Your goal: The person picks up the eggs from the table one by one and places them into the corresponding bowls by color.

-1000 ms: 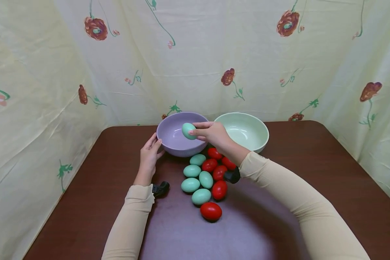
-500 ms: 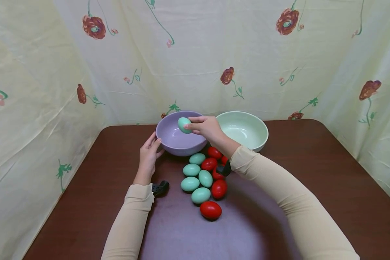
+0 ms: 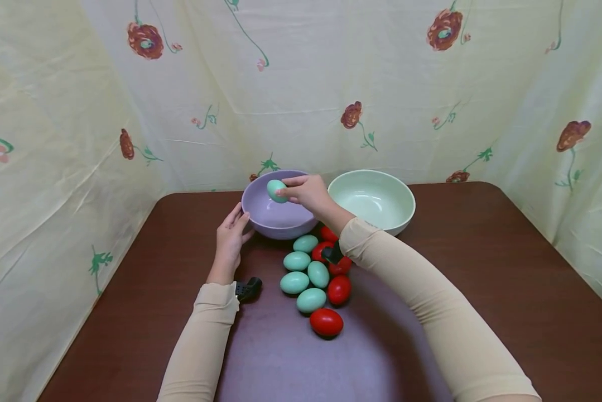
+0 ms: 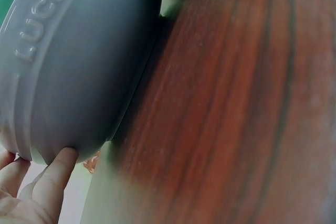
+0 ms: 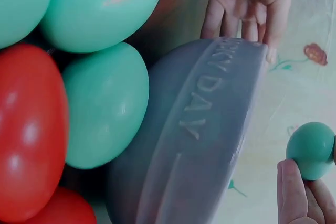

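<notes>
In the head view, my right hand (image 3: pixel 306 192) pinches a pale green egg (image 3: pixel 277 191) between thumb and fingers, above the purple bowl (image 3: pixel 279 229). The right wrist view also shows this held egg (image 5: pixel 311 150) at its right edge. My left hand (image 3: pixel 229 240) rests against the bowl's left side, its fingers fairly straight. The left wrist view shows its fingers (image 4: pixel 55 179) touching the outer wall of the bowl (image 4: pixel 89 72). Several green eggs (image 3: pixel 294 283) and several red eggs (image 3: pixel 326 322) lie on the table in front of the bowl.
A pale green bowl (image 3: pixel 373 195) stands right of the purple one. My right forearm (image 3: pixel 421 290) passes over part of the red eggs. The dark brown table (image 3: pixel 190 223) ends at a flowered curtain (image 3: pixel 290 111) at the back and sides.
My right hand has moved left and slightly upward in the head view with the green egg, further over the purple bowl. The left hand has stayed at the bowl's side.
</notes>
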The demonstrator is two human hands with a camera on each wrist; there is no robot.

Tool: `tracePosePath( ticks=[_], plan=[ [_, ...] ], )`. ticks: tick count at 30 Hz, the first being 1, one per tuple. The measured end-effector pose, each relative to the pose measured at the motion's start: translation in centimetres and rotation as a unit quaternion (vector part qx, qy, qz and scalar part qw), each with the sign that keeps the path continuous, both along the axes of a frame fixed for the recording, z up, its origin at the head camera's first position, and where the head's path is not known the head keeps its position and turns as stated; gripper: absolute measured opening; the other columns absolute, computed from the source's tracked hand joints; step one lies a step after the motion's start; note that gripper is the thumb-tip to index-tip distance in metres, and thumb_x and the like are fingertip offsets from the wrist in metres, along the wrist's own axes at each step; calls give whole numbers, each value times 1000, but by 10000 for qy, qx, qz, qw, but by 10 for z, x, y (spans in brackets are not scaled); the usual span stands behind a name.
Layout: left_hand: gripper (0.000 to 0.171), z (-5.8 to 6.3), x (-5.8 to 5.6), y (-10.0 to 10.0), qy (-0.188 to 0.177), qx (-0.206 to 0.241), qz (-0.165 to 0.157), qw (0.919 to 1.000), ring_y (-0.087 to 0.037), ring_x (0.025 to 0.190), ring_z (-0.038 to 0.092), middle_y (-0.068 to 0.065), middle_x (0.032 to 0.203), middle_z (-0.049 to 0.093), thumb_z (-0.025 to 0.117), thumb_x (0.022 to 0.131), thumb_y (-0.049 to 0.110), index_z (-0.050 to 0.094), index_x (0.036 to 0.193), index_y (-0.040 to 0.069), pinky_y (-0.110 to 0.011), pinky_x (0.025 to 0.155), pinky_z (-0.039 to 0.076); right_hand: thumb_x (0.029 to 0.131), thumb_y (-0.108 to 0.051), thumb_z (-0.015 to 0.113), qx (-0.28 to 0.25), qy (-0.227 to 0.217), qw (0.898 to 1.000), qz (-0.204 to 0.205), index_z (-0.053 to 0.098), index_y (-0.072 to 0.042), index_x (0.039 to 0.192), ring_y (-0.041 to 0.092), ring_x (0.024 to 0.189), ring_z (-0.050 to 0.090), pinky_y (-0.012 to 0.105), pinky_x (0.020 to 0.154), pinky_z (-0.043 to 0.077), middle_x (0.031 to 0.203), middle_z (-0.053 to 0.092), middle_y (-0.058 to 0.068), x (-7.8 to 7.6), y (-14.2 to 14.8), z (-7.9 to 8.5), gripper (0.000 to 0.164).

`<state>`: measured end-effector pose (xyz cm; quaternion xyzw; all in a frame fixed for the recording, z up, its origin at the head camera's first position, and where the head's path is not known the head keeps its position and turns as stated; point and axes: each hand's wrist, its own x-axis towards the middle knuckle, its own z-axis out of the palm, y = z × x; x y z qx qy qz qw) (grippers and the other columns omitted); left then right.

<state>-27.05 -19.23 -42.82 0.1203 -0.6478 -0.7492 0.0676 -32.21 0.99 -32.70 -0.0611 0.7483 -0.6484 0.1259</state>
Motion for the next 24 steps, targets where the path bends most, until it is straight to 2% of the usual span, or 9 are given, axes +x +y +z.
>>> tracePosePath(
  ticks=[7,15,24],
  plan=[
    [58,2,2,0,-11,-43,-7,10000,-19,144,43,-3,162,33,59,101,28,38,154,21,-48,109,45,80,-19,84,201,-25,9997,-109,74,-9,118,21,103,73,30,90,59,122,72,9,-1,-9,-7,40],
    [57,-1,2,2,-14,-22,-47,10000,-19,143,44,-3,162,33,59,101,27,39,154,20,-49,109,46,81,-20,83,388,-31,9991,-161,73,-10,120,22,103,73,29,90,59,123,72,10,-6,-13,-12,41],
    [58,1,2,1,-13,-43,0,10000,-18,143,44,-2,162,34,60,100,28,39,154,21,-48,107,47,81,-20,84,747,85,9971,-78,73,-9,121,24,104,73,30,89,59,128,69,11,-9,-21,-17,43]
  ],
)
